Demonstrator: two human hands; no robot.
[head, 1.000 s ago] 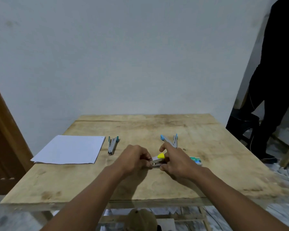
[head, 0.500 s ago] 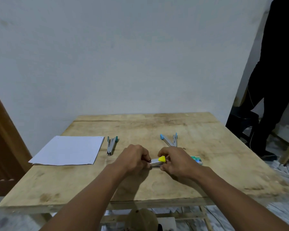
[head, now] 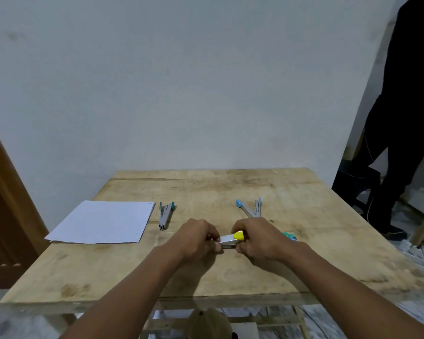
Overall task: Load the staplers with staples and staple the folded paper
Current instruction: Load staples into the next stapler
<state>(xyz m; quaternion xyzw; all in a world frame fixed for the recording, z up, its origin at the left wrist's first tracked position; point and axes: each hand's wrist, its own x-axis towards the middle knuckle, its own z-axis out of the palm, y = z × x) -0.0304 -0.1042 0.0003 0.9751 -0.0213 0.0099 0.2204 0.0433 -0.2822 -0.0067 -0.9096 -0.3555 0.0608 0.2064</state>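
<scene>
— What's nearest, mid-frame?
— My left hand (head: 196, 237) and right hand (head: 260, 238), fingers of both curled round the yellow stapler (head: 230, 238), low at the table (head: 132, 272). I'd guess one steadies it while the other works the staple channel.
— Staples?
— Box (head: 289, 235) just behind my right hand, handy for loading.
— Farther back?
— Teal stapler (head: 165, 215) closed, left of centre beside the paper (head: 103, 222). Blue stapler (head: 250, 209) splayed open right of centre, probably for loading.

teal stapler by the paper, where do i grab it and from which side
I'd pinch the teal stapler across its grey middle, coming from above and the right: it lies flat, lengthwise away from you, with the paper close on its left.
</scene>
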